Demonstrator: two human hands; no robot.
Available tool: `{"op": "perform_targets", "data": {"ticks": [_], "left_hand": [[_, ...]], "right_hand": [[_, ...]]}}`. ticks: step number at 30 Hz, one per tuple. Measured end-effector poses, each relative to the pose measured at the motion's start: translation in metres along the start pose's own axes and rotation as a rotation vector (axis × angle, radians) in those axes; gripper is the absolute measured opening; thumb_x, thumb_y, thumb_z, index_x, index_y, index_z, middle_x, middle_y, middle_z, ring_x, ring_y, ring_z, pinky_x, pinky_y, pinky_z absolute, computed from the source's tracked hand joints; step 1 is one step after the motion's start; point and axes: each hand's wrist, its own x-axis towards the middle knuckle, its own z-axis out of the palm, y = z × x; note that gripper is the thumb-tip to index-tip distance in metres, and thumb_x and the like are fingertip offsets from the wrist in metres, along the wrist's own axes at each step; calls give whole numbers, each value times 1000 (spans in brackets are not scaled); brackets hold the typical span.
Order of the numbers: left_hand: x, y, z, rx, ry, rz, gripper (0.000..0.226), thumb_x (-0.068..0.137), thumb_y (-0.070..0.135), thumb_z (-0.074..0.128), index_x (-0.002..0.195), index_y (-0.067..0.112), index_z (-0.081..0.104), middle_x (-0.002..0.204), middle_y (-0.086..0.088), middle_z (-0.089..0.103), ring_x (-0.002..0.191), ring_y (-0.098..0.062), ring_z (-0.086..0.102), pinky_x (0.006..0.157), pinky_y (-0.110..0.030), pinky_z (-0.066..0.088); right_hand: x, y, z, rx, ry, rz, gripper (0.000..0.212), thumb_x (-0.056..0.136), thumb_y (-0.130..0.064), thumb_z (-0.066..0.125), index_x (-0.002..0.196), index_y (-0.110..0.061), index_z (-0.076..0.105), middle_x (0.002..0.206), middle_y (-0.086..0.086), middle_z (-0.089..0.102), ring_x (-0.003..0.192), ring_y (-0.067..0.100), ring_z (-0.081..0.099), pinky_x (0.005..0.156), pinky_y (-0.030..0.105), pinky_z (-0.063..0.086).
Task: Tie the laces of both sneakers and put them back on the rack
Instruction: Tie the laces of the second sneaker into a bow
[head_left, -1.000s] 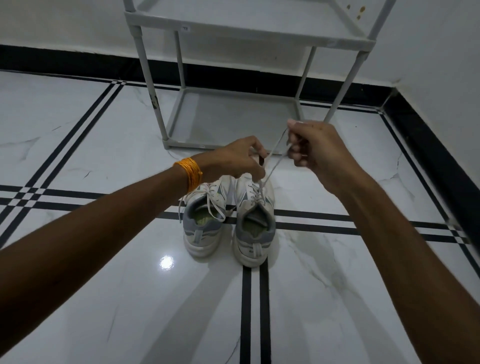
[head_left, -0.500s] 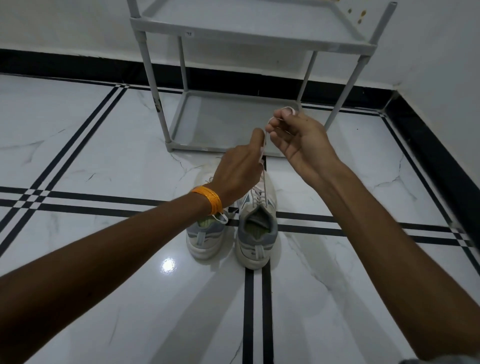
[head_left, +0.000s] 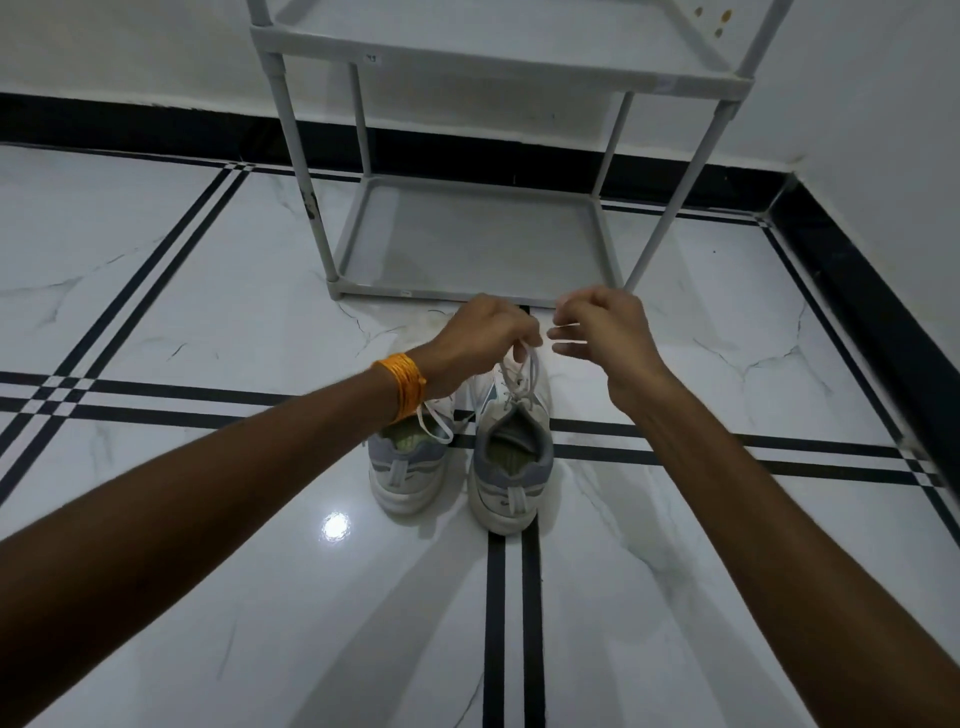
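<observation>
Two white and grey sneakers stand side by side on the floor, heels toward me: the left sneaker (head_left: 408, 467) and the right sneaker (head_left: 511, 457). My left hand (head_left: 483, 340), with an orange band on its wrist, pinches a loop of the right sneaker's white lace (head_left: 524, 364) above the shoe's tongue. Beside it my right hand (head_left: 605, 327) hovers with its fingers curled and partly apart; I cannot tell whether a lace strand runs through them. The left sneaker's laces hang loose under my left wrist.
A grey two-shelf rack (head_left: 467, 296) stands just beyond the sneakers, against the white wall. Its lower shelf (head_left: 478, 244) holds nothing. The floor is glossy white marble with black stripes, and a black skirting (head_left: 857, 291) runs along the right wall.
Both hands have dropped lower toward the right sneaker. The lace, pulled up taut before, now forms a short loop in my left hand, and my right hand's fingers have loosened.
</observation>
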Motion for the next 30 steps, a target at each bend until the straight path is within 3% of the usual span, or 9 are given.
{"op": "perform_targets", "data": {"ticks": [2, 5, 11, 16, 19, 23, 25, 28, 30], "left_hand": [[-1, -2, -2, 59, 24, 77, 26, 86, 15, 60, 62, 12, 67, 58, 3, 63, 50, -1, 56, 53, -25, 45], [0, -9, -2, 85, 52, 166, 27, 91, 21, 58, 68, 13, 70, 72, -7, 72, 75, -23, 69, 78, -41, 55], [3, -20, -6, 57, 39, 162, 26, 94, 26, 59, 72, 13, 67, 78, -11, 70, 80, -28, 65, 81, -48, 52], [3, -22, -10, 100, 6, 194, 28, 93, 33, 57, 84, 10, 71, 83, -13, 71, 86, -31, 66, 86, -55, 53], [5, -20, -11, 63, -9, 182, 28, 95, 30, 58, 84, 9, 72, 84, -13, 72, 84, -24, 67, 83, -48, 55], [-1, -12, -10, -23, 10, 137, 32, 97, 26, 57, 86, 2, 74, 84, -7, 73, 60, 10, 60, 63, -9, 45], [-2, -13, -9, -35, 72, 116, 38, 99, 32, 53, 89, 1, 73, 79, -3, 74, 53, 14, 55, 57, -8, 44], [2, -27, -16, 215, 184, 140, 25, 98, 29, 55, 94, 7, 64, 78, 0, 69, 61, 2, 58, 56, -17, 40], [5, -44, -25, 579, 228, 181, 8, 90, 13, 60, 96, 8, 57, 81, -7, 66, 71, -22, 62, 59, -31, 47]], "right_hand": [[-7, -9, -2, -7, -58, -55, 16, 92, -12, 57, 98, -2, 67, 85, 11, 68, 77, 21, 71, 59, 25, 58], [-14, -11, -3, -137, -201, -31, 21, 92, -24, 62, 100, -4, 65, 91, 8, 73, 79, 17, 75, 57, 24, 56], [-16, -1, -7, -91, -355, 41, 25, 86, -14, 73, 108, -6, 63, 99, 11, 75, 86, 22, 75, 67, 30, 59], [-14, 5, -3, -340, -304, -103, 16, 86, -26, 72, 97, -15, 71, 92, 5, 71, 72, 5, 60, 61, 22, 45], [-13, 4, -1, -333, -290, -123, 16, 87, -30, 70, 90, -14, 73, 87, 0, 72, 68, -7, 62, 66, 19, 41], [-15, 0, -3, -309, -370, -81, 20, 94, -28, 61, 84, -14, 70, 86, 4, 69, 81, 9, 61, 75, 26, 46], [-13, -1, -7, -123, -333, -16, 21, 96, -24, 56, 82, -12, 65, 77, 4, 67, 81, 17, 63, 78, 31, 49], [0, 4, -21, 178, -114, 90, 17, 92, -14, 59, 76, -9, 56, 55, 3, 44, 54, 17, 47, 67, 34, 45], [11, 23, -35, -33, 134, 60, 22, 87, -13, 58, 68, -3, 54, 57, 13, 43, 52, 17, 41, 60, 33, 41]]}}
